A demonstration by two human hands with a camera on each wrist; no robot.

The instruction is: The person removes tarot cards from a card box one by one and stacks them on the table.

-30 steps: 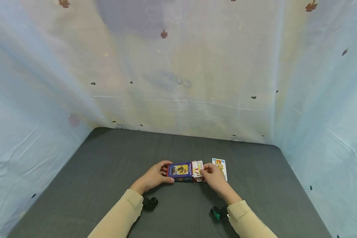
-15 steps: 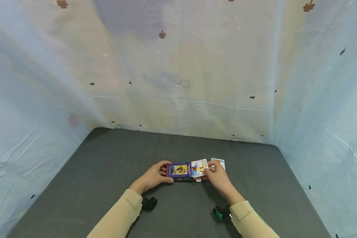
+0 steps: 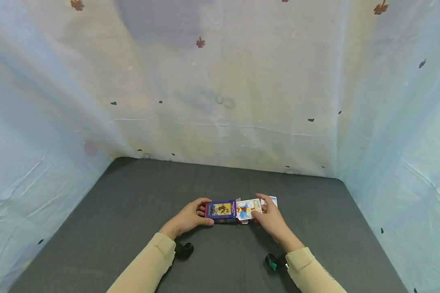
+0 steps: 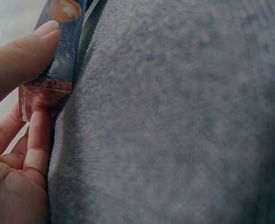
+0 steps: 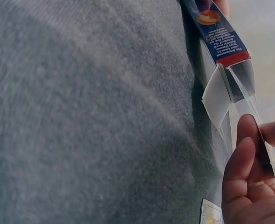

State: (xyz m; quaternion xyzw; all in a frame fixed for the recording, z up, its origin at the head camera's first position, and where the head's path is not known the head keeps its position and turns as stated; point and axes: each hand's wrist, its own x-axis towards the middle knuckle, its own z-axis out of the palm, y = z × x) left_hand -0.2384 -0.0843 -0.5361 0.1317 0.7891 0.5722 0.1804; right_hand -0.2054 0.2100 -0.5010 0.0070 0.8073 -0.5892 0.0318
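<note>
A blue card box [image 3: 220, 208] with a red end and a yellow picture lies on the dark table. My left hand [image 3: 187, 219] grips its left end, thumb [image 4: 39, 44] on the near side and fingers round the red end. From the box's open right end sticks a picture card [image 3: 245, 208], its inner part hidden in the box. My right hand [image 3: 273, 223] pinches the card's outer end between thumb and fingers. It looks thin in the right wrist view; whether it is a single card cannot be told. White flaps [image 5: 216, 95] hang at the box's mouth.
Another card [image 3: 274, 200] lies on the table behind my right hand, mostly covered by it. The grey tabletop [image 3: 139, 195] meets pale plastic sheeting [image 3: 220, 138] at the back and sides. Black straps [image 3: 184, 250] hang at both wrists.
My right hand has moved right, drawing the card further out of the box. It now covers more of the card lying behind. My left hand and the box stay nearly still.
</note>
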